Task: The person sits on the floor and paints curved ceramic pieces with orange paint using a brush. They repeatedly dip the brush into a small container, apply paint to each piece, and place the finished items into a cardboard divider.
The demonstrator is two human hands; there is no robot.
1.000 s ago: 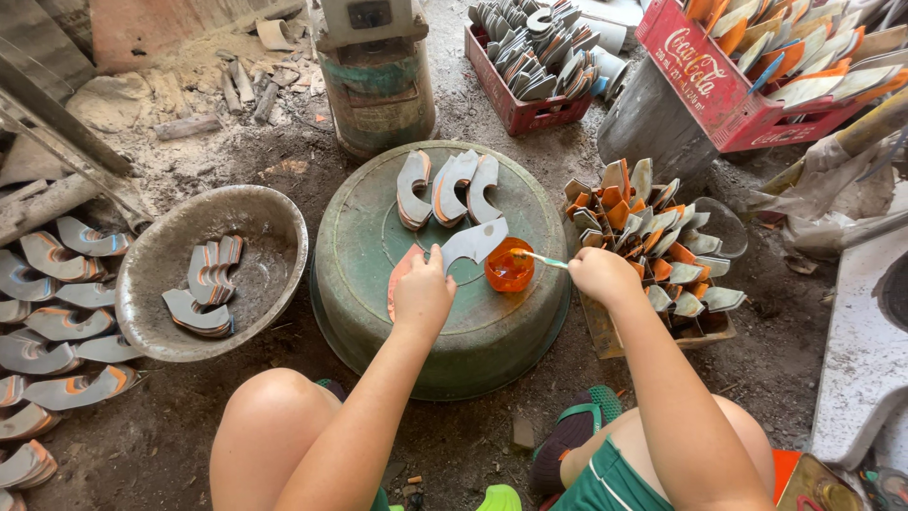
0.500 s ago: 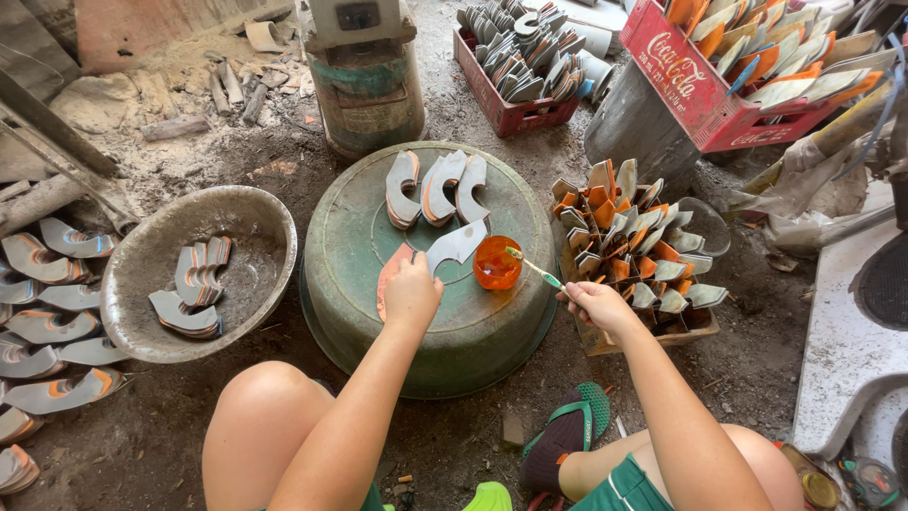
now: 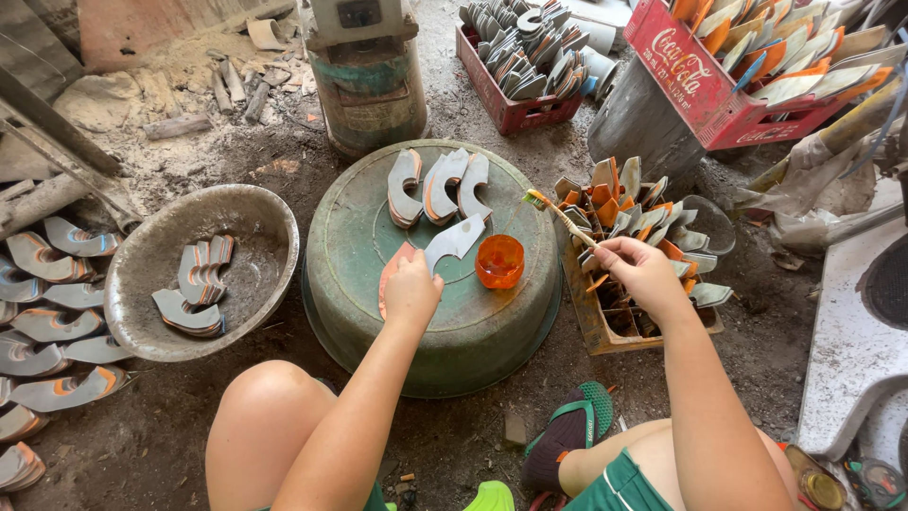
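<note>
1. Left hand [image 3: 411, 289] pins a grey sole [image 3: 454, 239] on the upturned green tub [image 3: 378, 303], its grip pressed down over an orange piece.
2. Right hand [image 3: 643, 270] grip closed round a brush [image 3: 560, 214], raised off the tub, just right of the orange cup [image 3: 499, 261].
3. Three soles [image 3: 437, 185] lined up at the tub's far edge.
4. Metal bowl [image 3: 142, 274] w/ more soles sits to the left.

I sit low over a dirt floor [image 3: 170, 435], dark and packed, littered with pale rubble [image 3: 222, 80] and dust toward the top left. Red plastic crates [image 3: 700, 80] stand ahead of me beside a grey drum [image 3: 638, 123] and a rusty green can [image 3: 369, 90], while a white slab [image 3: 846, 350] edges my right. Flat daylight falls evenly, casting soft shadows
</note>
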